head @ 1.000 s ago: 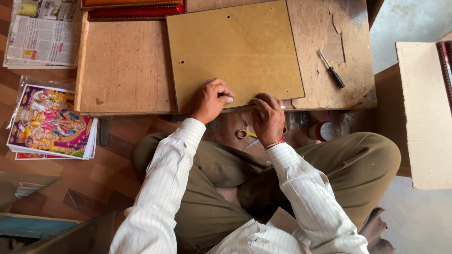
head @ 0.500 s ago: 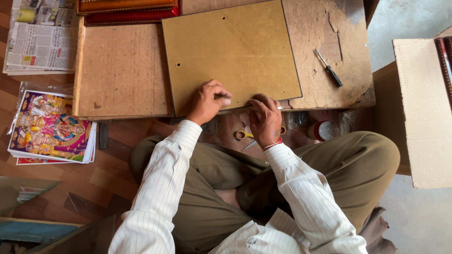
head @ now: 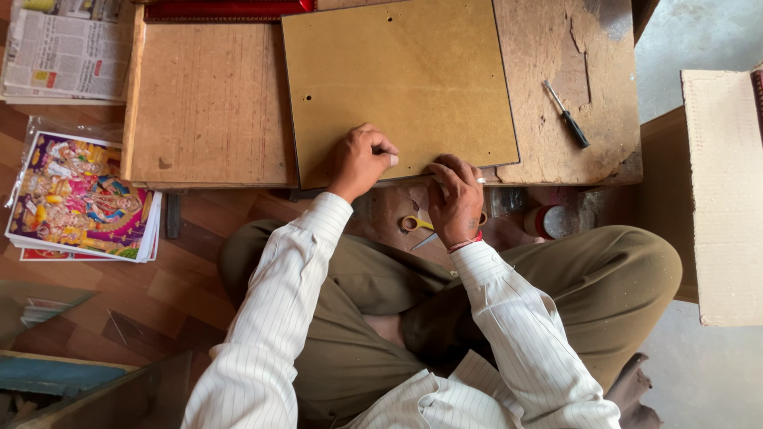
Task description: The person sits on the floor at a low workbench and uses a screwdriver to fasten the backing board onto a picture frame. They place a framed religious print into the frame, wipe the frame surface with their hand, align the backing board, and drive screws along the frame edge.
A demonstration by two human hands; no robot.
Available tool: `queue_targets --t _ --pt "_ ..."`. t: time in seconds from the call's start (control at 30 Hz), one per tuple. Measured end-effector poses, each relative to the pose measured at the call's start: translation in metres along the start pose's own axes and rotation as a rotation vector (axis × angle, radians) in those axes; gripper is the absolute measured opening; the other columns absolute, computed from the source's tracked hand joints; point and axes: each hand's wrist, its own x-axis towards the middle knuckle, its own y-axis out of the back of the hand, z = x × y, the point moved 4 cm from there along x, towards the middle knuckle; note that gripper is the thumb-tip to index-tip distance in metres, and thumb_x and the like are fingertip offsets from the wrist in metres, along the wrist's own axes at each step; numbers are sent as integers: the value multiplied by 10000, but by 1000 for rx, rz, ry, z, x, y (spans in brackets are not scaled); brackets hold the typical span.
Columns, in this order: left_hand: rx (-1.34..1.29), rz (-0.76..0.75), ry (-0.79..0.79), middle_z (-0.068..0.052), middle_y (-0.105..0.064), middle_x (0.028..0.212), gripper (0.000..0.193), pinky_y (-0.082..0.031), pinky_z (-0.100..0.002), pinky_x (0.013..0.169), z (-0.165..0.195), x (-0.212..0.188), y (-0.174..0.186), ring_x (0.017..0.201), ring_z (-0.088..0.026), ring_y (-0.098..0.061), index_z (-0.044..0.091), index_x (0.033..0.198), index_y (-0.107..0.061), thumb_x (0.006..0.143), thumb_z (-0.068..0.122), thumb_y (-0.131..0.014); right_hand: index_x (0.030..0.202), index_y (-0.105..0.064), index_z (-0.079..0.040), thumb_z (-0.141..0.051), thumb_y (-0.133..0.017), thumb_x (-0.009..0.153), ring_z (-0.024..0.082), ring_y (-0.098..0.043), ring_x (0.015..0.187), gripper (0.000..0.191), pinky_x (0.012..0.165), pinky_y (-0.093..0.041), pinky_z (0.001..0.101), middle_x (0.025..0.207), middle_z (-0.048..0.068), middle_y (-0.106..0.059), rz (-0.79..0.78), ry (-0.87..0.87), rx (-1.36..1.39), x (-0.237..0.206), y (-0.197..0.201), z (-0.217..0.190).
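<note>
At frame centre, left hand (head: 362, 161) and right hand (head: 455, 193), fingers curled together, pinch the brown board (head: 397, 83) at its near edge; it may slide off the low wooden table (head: 207, 103).

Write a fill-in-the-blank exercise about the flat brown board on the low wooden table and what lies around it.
1. Both hands, the left hand and the right hand, rest on the flat brown board's ____ edge.
2. The black-handled screwdriver lies to the ____ of the board on the low wooden table.
3. The yellow-handled ____ lie under the table, near the right hand.

Missing words: near; right; scissors
</note>
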Motion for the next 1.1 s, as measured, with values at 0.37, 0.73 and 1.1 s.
queue_targets --t 0.37,0.73,1.1 --pt "57 -38 34 -63 -700 865 111 -540 -391 757 -4 6 -8 866 -270 -677 88 705 -742 668 81 -847 1115 -694 -42 -23 -844 821 323 -704 1111 330 978 -553 369 1165 132 -713 147 -42 62 33 36 72" --pt "32 -55 52 -72 -701 901 86 -537 -408 753 -11 4 2 867 -282 -683 110 744 -763 701 122 -836 991 -834 -95 -309 -852 770 419 -709 961 308 871 -564 465 1028 242 -743 -327 -634 -799 89 101 231" --pt "-39 -39 84 -70 -697 904 133 -550 -404 782 -32 3 0 889 -276 -687 84 711 -724 659 78 -846 1161 -642 -16 48 -728 1028 190 -743 971 170 876 -647 335 1084 121 -751 77 -101 697 69 73 23"
